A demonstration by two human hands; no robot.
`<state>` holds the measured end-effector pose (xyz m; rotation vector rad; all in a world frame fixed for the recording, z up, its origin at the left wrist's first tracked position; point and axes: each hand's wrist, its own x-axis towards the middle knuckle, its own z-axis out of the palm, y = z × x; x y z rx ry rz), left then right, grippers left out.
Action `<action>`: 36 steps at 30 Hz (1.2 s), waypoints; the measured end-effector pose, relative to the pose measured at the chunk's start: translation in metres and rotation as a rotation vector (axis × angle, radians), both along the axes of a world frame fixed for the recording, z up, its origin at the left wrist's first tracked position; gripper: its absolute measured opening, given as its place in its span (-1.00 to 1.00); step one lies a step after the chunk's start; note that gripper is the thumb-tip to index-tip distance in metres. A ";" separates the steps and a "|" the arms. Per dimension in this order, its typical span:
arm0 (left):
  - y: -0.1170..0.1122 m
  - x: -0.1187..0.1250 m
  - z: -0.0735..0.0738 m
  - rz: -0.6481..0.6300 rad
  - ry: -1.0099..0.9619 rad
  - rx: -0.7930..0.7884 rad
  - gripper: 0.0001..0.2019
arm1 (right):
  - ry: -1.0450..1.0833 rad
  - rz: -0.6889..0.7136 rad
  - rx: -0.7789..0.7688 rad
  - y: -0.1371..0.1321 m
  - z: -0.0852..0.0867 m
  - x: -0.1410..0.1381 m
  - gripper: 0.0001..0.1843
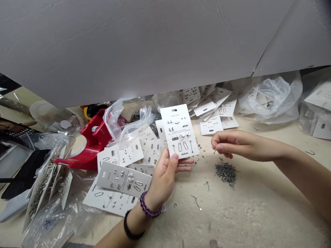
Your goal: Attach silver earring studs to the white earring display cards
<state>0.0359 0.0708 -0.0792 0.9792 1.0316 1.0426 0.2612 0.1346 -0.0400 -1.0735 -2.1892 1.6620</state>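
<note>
My left hand (164,175) holds up a white earring card (179,131) by its lower edge, thumb on the front. The card carries several small silver studs and paperclip-shaped earrings. My right hand (234,144) hovers to the right of the card, fingertips pinched on a tiny metal piece (214,151). Just below the right hand lies a small heap of loose metal earring pins (226,171) on the beige table (245,213). A few stray pins (196,201) are scattered between the hands.
A pile of filled earring cards (124,172) lies left of my left hand, by a red plastic object (93,144) and clear bags (126,120). More cards (212,106) and a plastic bag (274,96) sit at the back. A grey board (155,44) overhangs.
</note>
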 end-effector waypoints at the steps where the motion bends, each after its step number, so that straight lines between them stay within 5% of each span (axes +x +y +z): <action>1: -0.001 0.001 0.000 -0.032 -0.004 0.000 -0.62 | 0.073 -0.015 -0.047 -0.003 0.000 -0.003 -0.77; 9: -0.001 0.003 0.000 -0.093 0.029 0.013 -0.62 | 0.456 -0.182 -0.338 -0.023 -0.012 -0.033 -0.83; 19: 0.000 0.001 -0.004 -0.029 0.005 -0.039 -0.59 | 0.420 -0.356 -0.173 -0.029 -0.014 -0.035 -0.80; 23: 0.000 0.000 -0.005 -0.005 -0.032 -0.043 -0.62 | 0.097 -0.269 0.025 -0.020 -0.008 -0.029 -0.82; 28: 0.001 -0.001 -0.003 0.004 -0.164 -0.061 -0.68 | -0.555 0.073 0.385 -0.008 -0.006 -0.010 -0.76; 36: 0.006 -0.002 0.003 0.143 -0.395 -0.264 -0.81 | -0.602 -0.061 0.383 -0.003 -0.005 -0.002 -0.68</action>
